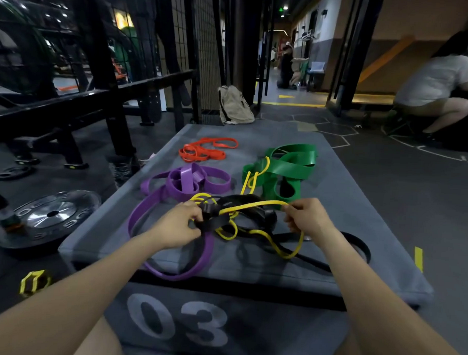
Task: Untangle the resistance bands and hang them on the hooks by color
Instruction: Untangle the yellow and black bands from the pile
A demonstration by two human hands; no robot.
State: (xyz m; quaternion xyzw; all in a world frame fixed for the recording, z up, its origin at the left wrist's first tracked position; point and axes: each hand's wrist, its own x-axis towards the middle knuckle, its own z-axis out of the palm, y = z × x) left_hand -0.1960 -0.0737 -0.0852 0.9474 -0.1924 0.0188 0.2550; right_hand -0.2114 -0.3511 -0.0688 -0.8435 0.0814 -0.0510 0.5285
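Observation:
A tangle of resistance bands lies on a grey padded box (334,181) marked 03. My left hand (178,224) pinches the black band (255,216) at a knot with the thin yellow band (253,205). My right hand (306,218) pinches the yellow band, which stretches between both hands and loops up into the green bands (289,163). Purple bands (190,180) lie left of centre, one long loop reaching the box's near edge. Orange bands (204,150) lie apart at the far left. No hooks are in view.
A weight plate (51,215) and a bottle (1,207) sit on the floor to the left, beside a black bench frame (69,108). A beige backpack (234,105) leans beyond the box. One person (432,89) crouches at the right, another down the corridor.

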